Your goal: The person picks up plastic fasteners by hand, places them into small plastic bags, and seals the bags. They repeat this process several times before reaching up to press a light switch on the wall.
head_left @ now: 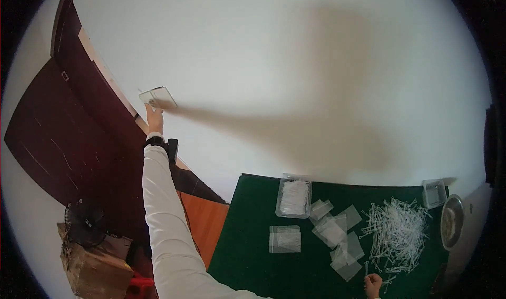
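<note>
1. The left hand is stretched up the white wall at the end of a long white sleeve. Its fingertips press on a pale rectangular wall switch plate just beside the edge of the dark wooden door. The fingers touch the plate and hold nothing.
2. The right hand sits low on the green table mat, at the near edge of a heap of thin white plastic ties. It looks loosely curled, but it is too small and too far down the picture for me to say whether it pinches a tie or simply rests there.
3. Between the two hands, on the mat, lie several small clear plastic bags, loose and overlapping. To their left is a flat stack of clear bags that already seem to have ties in them.
4. Behind those, a clear tray against the wall holds more white pieces, and a smaller clear tub stands at the far right with a round metal dish next to it.
5. Judging by the piles, the bagging looks only partly done: one small stack is filled, while most ties are loose and several bags lie unfilled.
6. Off to the left stand a black fan on a cardboard box and an orange wooden panel.
</note>
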Tool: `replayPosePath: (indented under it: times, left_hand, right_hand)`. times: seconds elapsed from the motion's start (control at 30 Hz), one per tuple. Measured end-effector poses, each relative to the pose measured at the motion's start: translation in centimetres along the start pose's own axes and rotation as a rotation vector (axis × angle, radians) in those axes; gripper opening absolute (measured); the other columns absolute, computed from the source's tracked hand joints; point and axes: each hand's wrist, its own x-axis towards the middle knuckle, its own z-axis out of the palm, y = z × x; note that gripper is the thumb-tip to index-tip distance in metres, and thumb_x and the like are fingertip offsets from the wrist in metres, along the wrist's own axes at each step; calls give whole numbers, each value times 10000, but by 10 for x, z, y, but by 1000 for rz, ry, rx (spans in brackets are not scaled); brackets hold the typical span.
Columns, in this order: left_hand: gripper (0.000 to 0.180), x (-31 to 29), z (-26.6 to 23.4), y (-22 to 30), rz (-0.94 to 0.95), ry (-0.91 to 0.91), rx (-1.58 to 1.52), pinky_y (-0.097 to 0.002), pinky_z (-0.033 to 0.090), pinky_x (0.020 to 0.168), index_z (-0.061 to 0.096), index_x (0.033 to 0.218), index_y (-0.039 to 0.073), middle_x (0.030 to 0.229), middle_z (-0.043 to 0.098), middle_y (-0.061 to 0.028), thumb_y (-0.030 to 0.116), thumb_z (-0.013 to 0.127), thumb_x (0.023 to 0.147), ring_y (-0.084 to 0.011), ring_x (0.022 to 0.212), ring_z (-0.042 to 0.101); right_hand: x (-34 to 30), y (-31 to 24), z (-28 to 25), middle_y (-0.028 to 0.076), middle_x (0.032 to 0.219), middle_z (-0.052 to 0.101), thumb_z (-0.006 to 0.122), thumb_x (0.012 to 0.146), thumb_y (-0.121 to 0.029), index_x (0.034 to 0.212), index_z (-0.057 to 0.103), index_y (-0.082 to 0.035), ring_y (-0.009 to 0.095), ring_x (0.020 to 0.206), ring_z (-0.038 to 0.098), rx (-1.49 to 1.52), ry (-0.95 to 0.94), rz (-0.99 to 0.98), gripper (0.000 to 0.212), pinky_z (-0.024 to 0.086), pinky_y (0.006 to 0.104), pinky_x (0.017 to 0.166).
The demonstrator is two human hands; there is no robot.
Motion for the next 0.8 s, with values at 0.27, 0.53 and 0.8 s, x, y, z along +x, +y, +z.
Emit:
replayPosePath:
  times: [0.27,0.53,0.8]
  left_hand:
    - [737,36,-9,-24,-20,24,-83,-294,291,964,87,1336,-68,1272,361,-214,30,462,709,-289,1171,360]
    - [686,27,-7,-17,3,-34,-46,-283,343,915,110,1309,-111,1211,405,-208,37,447,730,-267,1094,421]
    - [614,28,-11,-11,22,-28,-55,-289,383,830,203,1283,-90,1068,461,-145,39,448,735,-230,975,452]
  right_hand:
    - [3,-1,3,40,638,504,573,797,-122,789,566,-12,134,581,447,16,-50,27,111,402,298,543]
    - [-1,-22,3,18,652,511,571,801,-112,799,576,-30,106,546,428,-29,-9,-37,82,382,268,491]
    - [4,15,5,23,697,547,580,806,-130,821,590,-32,110,575,477,1,-48,118,100,409,267,503]
